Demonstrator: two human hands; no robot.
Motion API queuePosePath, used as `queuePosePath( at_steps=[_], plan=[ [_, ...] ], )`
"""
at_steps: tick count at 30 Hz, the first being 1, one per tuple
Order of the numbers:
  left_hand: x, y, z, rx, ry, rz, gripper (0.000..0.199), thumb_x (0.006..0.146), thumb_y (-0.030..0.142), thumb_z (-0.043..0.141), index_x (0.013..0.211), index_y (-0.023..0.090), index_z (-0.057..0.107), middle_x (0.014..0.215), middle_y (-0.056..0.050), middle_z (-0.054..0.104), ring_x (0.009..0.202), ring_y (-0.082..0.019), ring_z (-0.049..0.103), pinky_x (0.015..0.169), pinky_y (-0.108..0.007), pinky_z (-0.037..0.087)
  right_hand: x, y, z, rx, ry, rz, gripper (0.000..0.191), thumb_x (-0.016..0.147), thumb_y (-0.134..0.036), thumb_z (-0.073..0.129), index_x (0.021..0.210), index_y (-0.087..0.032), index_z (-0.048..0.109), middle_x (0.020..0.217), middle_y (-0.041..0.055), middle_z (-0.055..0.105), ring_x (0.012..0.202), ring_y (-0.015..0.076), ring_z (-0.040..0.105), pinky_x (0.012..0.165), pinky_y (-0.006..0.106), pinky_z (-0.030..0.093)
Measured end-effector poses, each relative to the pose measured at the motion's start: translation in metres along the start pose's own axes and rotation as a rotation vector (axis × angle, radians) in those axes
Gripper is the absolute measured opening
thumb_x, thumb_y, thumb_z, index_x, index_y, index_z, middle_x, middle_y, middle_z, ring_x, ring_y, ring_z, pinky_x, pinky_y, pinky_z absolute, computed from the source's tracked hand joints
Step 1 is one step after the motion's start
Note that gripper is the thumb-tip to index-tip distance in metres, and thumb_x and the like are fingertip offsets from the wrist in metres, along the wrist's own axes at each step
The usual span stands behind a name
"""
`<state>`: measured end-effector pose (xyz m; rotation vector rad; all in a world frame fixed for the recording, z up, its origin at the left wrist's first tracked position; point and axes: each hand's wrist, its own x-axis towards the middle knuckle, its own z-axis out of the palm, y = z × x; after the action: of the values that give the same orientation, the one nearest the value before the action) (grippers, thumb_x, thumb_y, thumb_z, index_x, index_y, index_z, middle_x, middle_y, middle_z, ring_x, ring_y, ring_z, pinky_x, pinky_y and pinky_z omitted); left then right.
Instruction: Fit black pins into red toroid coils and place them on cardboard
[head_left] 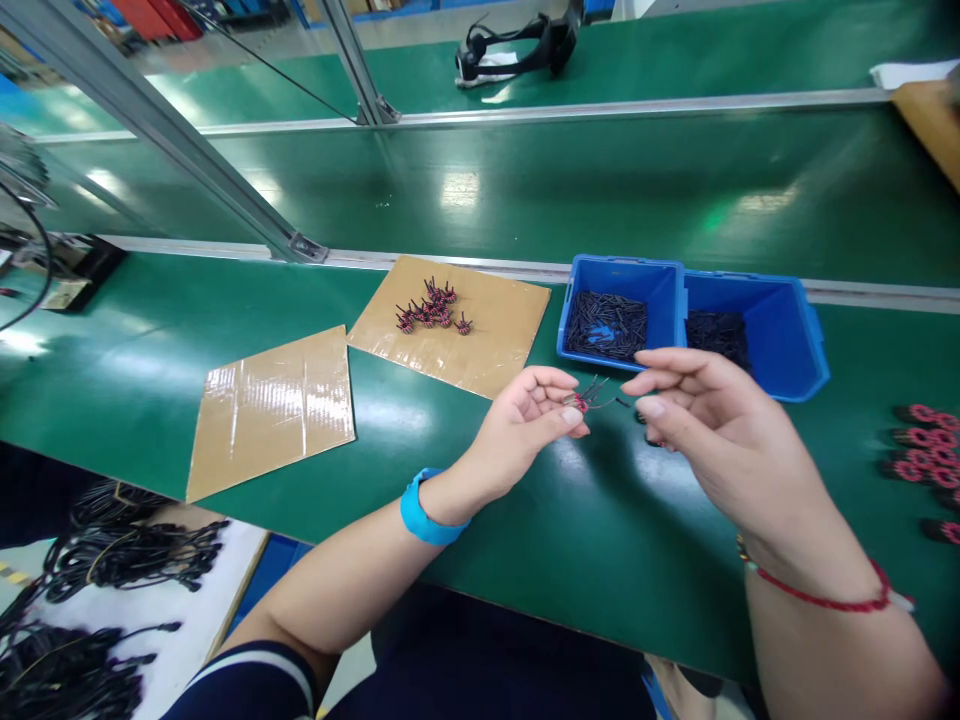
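My left hand (536,415) pinches a small toroid coil (577,402) with red-and-black windings between thumb and fingers. Several thin leads stick out of it, some with dark sleeves, towards the right. A short black sleeve (622,402) shows at the end of one long lead, close to my right fingertips. My right hand (697,420) hovers just right of the coil, thumb and fingers apart, with no firm grip visible. Small dark pieces (651,438) partly show beneath it; whether they touch the hand I cannot tell.
Behind my hands, a blue bin (566,345) holds black sleeves, beside a second blue bin (810,350) with dark pieces. Finished-looking coils (431,310) lie on a cardboard sheet (495,350); another sheet (270,410) lies left. Red-black cores (926,455) sit far right. Cable bundles (127,540) lie lower left.
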<state>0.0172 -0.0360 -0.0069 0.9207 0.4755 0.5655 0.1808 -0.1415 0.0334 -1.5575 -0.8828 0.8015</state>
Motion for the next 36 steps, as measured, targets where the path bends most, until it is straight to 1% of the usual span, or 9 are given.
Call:
queuePosePath(
  at_steps=[4,10,13,16,18,22,26,30,36],
  plan=[
    [0.0,0.0,-0.001,-0.025,-0.006,-0.034,0.033,0.082,0.029,0.079,0.111,0.02,0.066,0.088,0.0,0.068,0.072,-0.01,0.066,0.076,-0.027,0.053,0.003,-0.001,-0.007,-0.031,0.113,0.003,0.029,0.086,-0.036,0.076,0.112,-0.025,0.071,0.09,0.0021,0.072,0.059,0.0098,0.059,0.049,0.021,0.051],
    [0.003,0.008,-0.004,-0.029,0.098,0.007,0.025,0.08,0.027,0.078,0.102,0.018,0.071,0.094,-0.002,0.071,0.079,-0.012,0.07,0.082,-0.03,0.056,0.006,0.012,-0.008,-0.364,0.018,-0.045,0.012,0.089,-0.033,0.068,0.095,-0.023,0.071,0.075,0.0008,0.07,0.061,0.0147,0.064,0.055,0.027,0.053],
    [0.01,0.019,-0.012,-0.038,0.204,0.124,0.023,0.079,0.025,0.079,0.098,0.018,0.068,0.095,-0.002,0.072,0.082,-0.012,0.072,0.083,-0.028,0.056,0.01,0.025,0.009,-0.746,-0.085,-0.222,0.012,0.092,-0.023,0.059,0.096,-0.02,0.07,0.089,0.0051,0.075,0.075,0.0197,0.07,0.069,0.033,0.057],
    [0.018,0.028,-0.023,-0.033,0.273,0.188,0.022,0.079,0.023,0.078,0.096,0.018,0.065,0.095,-0.001,0.071,0.084,-0.012,0.072,0.084,-0.028,0.055,0.016,0.035,0.034,-1.133,-0.19,-0.384,0.025,0.096,-0.016,0.05,0.113,-0.015,0.069,0.114,0.0127,0.075,0.101,0.025,0.07,0.088,0.036,0.057],
    [0.023,0.032,-0.03,-0.04,0.314,0.205,0.022,0.078,0.021,0.076,0.095,0.017,0.063,0.093,-0.001,0.07,0.081,-0.011,0.07,0.084,-0.028,0.054,0.02,0.038,0.05,-1.252,-0.219,-0.415,0.035,0.096,-0.012,0.044,0.124,-0.011,0.065,0.124,0.017,0.071,0.108,0.027,0.067,0.093,0.037,0.055],
    [0.029,0.033,-0.038,-0.041,0.389,0.191,0.021,0.078,0.019,0.074,0.093,0.017,0.06,0.089,0.001,0.067,0.074,-0.008,0.066,0.079,-0.027,0.051,0.029,0.04,0.064,-1.363,-0.194,-0.395,0.049,0.095,-0.005,0.036,0.141,-0.003,0.053,0.133,0.0242,0.065,0.111,0.0308,0.065,0.093,0.041,0.055],
    [0.029,0.036,-0.036,-0.046,0.378,0.162,0.02,0.08,0.018,0.072,0.096,0.017,0.059,0.089,0.002,0.065,0.072,-0.007,0.063,0.078,-0.025,0.049,0.041,0.042,0.067,-1.454,-0.176,-0.355,0.05,0.096,-0.008,0.035,0.143,0.002,0.049,0.13,0.0275,0.065,0.11,0.0334,0.063,0.091,0.043,0.054],
    [0.025,0.04,-0.031,-0.058,0.349,0.166,0.018,0.082,0.016,0.069,0.096,0.017,0.059,0.089,0.001,0.065,0.07,-0.007,0.062,0.076,-0.025,0.048,0.058,0.037,0.077,-1.532,-0.173,-0.29,0.046,0.098,-0.01,0.032,0.137,0.001,0.053,0.116,0.0273,0.067,0.104,0.0346,0.066,0.079,0.041,0.055],
    [0.025,0.041,-0.03,-0.064,0.33,0.168,0.014,0.083,0.013,0.066,0.094,0.016,0.059,0.085,0.002,0.065,0.067,-0.006,0.06,0.071,-0.023,0.047,0.079,0.018,0.095,-1.554,-0.196,-0.151,0.036,0.096,-0.004,0.032,0.109,-0.001,0.066,0.104,0.0276,0.07,0.086,0.0305,0.075,0.067,0.032,0.051]
  ],
)
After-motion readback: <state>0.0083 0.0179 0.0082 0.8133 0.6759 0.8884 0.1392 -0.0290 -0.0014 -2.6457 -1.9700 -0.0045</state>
